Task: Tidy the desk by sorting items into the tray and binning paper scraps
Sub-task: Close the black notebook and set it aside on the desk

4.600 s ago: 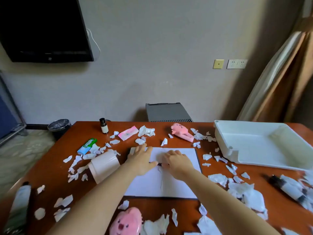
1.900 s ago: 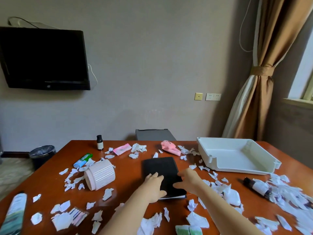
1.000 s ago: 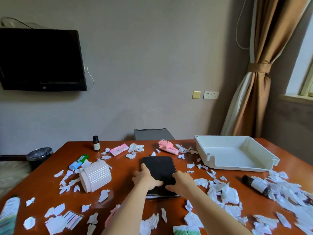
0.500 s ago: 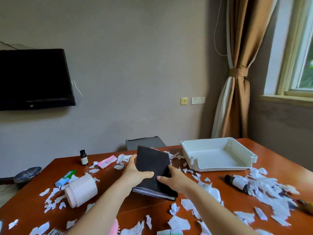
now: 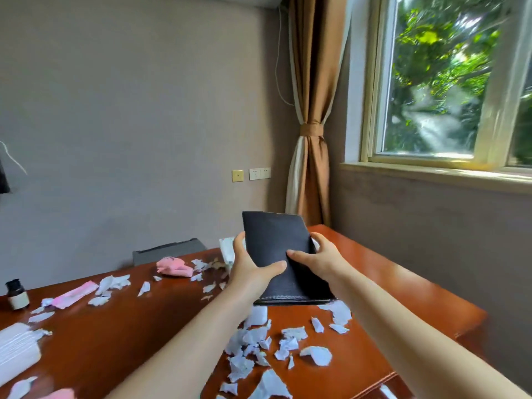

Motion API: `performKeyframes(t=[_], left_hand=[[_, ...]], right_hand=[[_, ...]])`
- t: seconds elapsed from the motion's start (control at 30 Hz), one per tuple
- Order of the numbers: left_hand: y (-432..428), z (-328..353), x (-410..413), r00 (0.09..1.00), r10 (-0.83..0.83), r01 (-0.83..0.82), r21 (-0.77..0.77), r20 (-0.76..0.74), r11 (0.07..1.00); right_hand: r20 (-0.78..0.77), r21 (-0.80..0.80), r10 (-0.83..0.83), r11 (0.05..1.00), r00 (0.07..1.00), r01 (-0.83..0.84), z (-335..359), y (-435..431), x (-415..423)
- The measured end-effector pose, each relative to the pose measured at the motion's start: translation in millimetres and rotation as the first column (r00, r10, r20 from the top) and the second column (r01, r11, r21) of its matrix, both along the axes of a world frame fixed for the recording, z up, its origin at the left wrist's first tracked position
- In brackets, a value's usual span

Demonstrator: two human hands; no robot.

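While the black rectangular notebook (image 5: 276, 254) hangs above the desk's far right, left hand (image 5: 250, 266) and right hand (image 5: 319, 262) clamp its sides. White plastic tray (image 5: 227, 250) mostly hidden behind. Torn white paper scraps (image 5: 259, 344) unbinned; sorting barely begun.

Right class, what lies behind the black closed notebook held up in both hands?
Behind the black closed notebook, only slivers of the white plastic tray show, beside the left hand and above the right hand. The rest of the tray and its contents are covered.
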State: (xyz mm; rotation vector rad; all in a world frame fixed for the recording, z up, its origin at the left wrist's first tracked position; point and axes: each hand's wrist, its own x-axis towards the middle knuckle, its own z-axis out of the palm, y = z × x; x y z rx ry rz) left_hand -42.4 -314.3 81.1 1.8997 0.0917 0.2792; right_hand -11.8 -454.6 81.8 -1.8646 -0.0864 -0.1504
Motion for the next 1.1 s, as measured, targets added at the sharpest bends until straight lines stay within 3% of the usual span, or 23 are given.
performKeyframes(t=[0.17,0.3,0.47,0.6,0.73,0.9,1.1], left_hand=[[-80,-17,19,0.991,-0.132,0.132,0.007,0.005,0.991],[-129,-28,36,0.965,-0.261,0.252,0.205,0.019,0.946],[-175,-36,67,0.904,-0.408,0.246,0.626,0.127,0.740],[-202,-44,94,0.863,-0.504,0.277,0.812,0.024,0.513],[-228,-70,123,0.845,-0.515,0.377,0.843,-0.144,0.384],[-242,-98,152,0.821,-0.479,0.494,0.808,-0.312,0.321],[-239,-106,183,0.830,-0.419,0.514,0.798,-0.369,0.314]], right_hand=[[0.124,-0.046,-0.317,0.945,0.940,0.325,0,-84,8],[0.158,-0.130,-0.394,0.901,0.905,0.414,2,-147,19],[0.126,-0.305,-0.430,0.841,0.894,0.448,-3,-211,41],[0.081,-0.386,-0.422,0.822,0.903,0.419,-14,-241,60],[-0.016,-0.452,-0.410,0.817,0.912,0.359,-37,-263,89],[-0.099,-0.542,-0.350,0.804,0.932,0.244,-61,-271,127],[-0.098,-0.629,-0.382,0.739,0.919,0.240,-94,-265,176]])
